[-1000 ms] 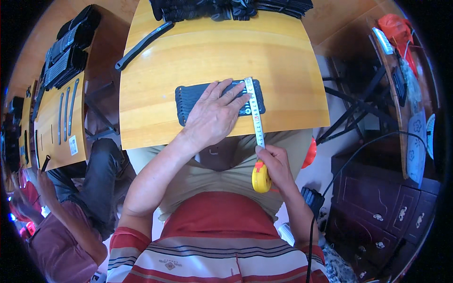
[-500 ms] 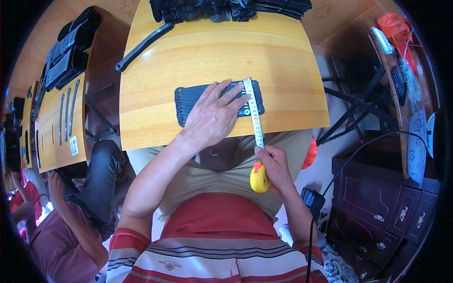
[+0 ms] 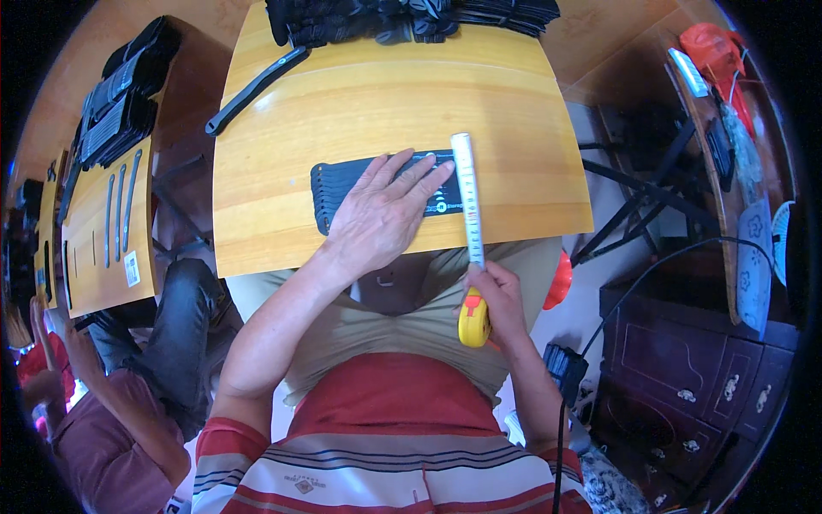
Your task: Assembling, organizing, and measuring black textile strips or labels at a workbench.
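Note:
A flat black rectangular stack of fabric-like pieces [image 3: 329,188], with scalloped layers at its left end, lies near the front edge of the wooden table [image 3: 377,103]. Across it my left hand [image 3: 383,204] rests flat, fingers stretched toward the right end, covering the middle. My right hand [image 3: 502,295], just off the table's front edge, grips a yellow tape measure [image 3: 473,324]. Its pulled-out white blade [image 3: 467,184] runs up over the table along the right end of the black stack, apart from my left fingertips. Pale printed marks show beside those fingers.
Black bundles [image 3: 402,24] line the far table edge, and a long black strap [image 3: 257,92] lies at the far left. Another person [image 3: 120,428] sits by a neighbouring table [image 3: 90,265] with black stacks and strips. A dark cabinet [image 3: 676,385] and a hanging cable stand right.
The tape blade has shifted right, out from under my left fingertips, and has turned so its markings show less plainly. My left hand stays on the black stack. The other person's arm has moved.

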